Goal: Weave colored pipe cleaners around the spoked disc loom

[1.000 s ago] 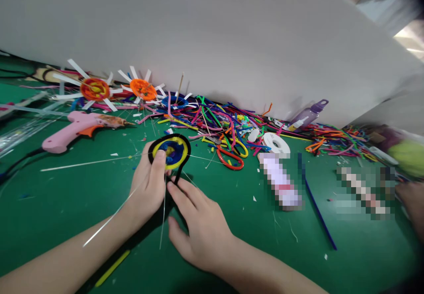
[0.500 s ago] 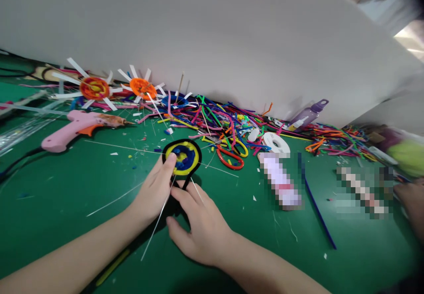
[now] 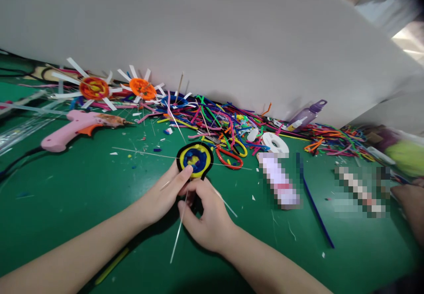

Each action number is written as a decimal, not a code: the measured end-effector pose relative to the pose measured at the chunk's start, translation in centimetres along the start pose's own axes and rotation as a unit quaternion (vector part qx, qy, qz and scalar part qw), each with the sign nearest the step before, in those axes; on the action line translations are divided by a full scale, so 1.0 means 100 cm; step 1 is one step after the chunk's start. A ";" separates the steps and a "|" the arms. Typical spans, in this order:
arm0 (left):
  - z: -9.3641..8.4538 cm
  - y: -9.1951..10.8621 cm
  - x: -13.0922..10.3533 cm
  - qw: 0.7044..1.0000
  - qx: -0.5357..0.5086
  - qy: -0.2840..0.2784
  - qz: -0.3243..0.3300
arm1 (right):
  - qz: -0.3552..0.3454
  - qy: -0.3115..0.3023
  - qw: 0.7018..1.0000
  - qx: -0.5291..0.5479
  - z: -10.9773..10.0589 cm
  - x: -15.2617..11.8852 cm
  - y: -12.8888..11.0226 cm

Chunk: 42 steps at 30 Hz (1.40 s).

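Observation:
A coiled pipe-cleaner disc (image 3: 202,156), blue and yellow with thin clear rods sticking out around it, is held between my left hand's (image 3: 162,194) thumb on its face and fingers behind. Along its outer edge runs a black pipe cleaner (image 3: 211,163), which leaves the rim at the near side. My right hand (image 3: 212,216) is curled just below the disc, with its fingers closed on the loose part of this black pipe cleaner; the fingertips are partly hidden.
At the left lies a pink glue gun (image 3: 73,130). Finished-looking orange discs (image 3: 142,88) with white strips and a heap of pipe cleaners (image 3: 212,113) line the wall. Red-handled scissors (image 3: 229,158), a ribbon roll (image 3: 274,143) and a blue pipe cleaner (image 3: 316,210) lie rightward. Another person's hand (image 3: 409,205) is at the right edge.
Both hands and the disc have shifted a little to the right, and the rods have turned with it. My right hand's fingers have closed in from a more spread pose.

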<state>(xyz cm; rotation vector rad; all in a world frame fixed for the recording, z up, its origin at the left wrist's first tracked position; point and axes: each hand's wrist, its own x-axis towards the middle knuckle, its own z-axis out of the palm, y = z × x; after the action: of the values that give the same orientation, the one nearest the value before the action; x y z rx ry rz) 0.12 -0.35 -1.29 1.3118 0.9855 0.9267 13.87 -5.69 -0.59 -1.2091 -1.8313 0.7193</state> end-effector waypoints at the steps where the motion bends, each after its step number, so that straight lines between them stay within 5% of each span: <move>1: -0.001 -0.001 0.000 1.000 -0.004 -0.016 0.010 | 0.005 0.017 1.000 0.010 -0.002 0.001 0.000; 4: -0.003 -0.005 0.003 0.997 -0.060 -0.050 0.011 | 0.010 0.071 0.997 0.040 -0.008 0.005 0.003; 8: -0.003 -0.004 0.008 0.990 -0.138 -0.030 0.014 | 0.019 0.106 0.993 0.054 -0.015 0.008 0.007; 12: -0.004 0.005 0.013 0.965 -0.261 -0.006 -0.010 | 0.016 0.099 0.994 0.047 -0.016 0.008 0.008; 18: -0.015 0.009 0.015 0.924 -0.365 -0.078 -0.079 | -0.009 0.065 0.995 0.078 -0.015 0.009 0.005; 25: -0.023 0.010 0.014 0.921 -0.346 -0.160 -0.074 | 0.070 0.034 0.972 0.223 -0.019 0.008 0.008; 32: -0.023 0.005 0.014 0.955 -0.258 -0.139 -0.038 | 0.147 0.014 0.939 0.310 -0.020 0.009 0.009; 42: -0.021 0.003 0.016 0.969 -0.220 -0.107 0.018 | 0.148 -0.009 0.927 0.345 -0.020 0.010 0.010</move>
<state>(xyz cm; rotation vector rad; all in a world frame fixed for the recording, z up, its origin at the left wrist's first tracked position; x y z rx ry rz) -1.35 1.85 -1.09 1.0272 0.5490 0.9433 15.84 -4.36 -0.13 -0.9934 -1.2285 1.4043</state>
